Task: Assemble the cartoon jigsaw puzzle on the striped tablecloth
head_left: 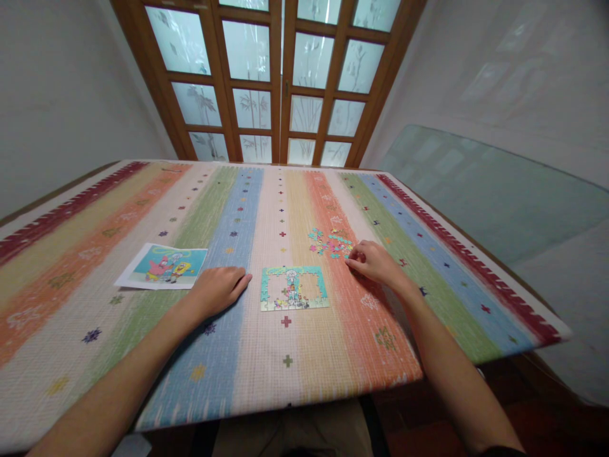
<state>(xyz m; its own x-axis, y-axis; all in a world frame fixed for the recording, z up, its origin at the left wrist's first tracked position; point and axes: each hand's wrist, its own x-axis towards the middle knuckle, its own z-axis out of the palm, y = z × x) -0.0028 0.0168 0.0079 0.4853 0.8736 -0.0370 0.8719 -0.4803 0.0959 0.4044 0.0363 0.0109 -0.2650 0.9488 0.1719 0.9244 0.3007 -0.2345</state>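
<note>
A partly assembled jigsaw puzzle point(294, 288) with a teal border lies in the middle of the striped tablecloth point(266, 362). My left hand point(219, 287) rests flat on the cloth just left of it, fingers stretched out, holding nothing. A heap of loose puzzle pieces point(329, 244) lies behind and right of the puzzle. My right hand point(373, 261) is at the heap's right edge, fingers curled and pinched at the pieces; what they hold is too small to make out.
A printed cartoon reference picture point(164, 266) lies on the cloth to the left. The table's right edge point(480, 266) runs close to a white wall. Wooden glazed doors point(280, 82) stand behind the table.
</note>
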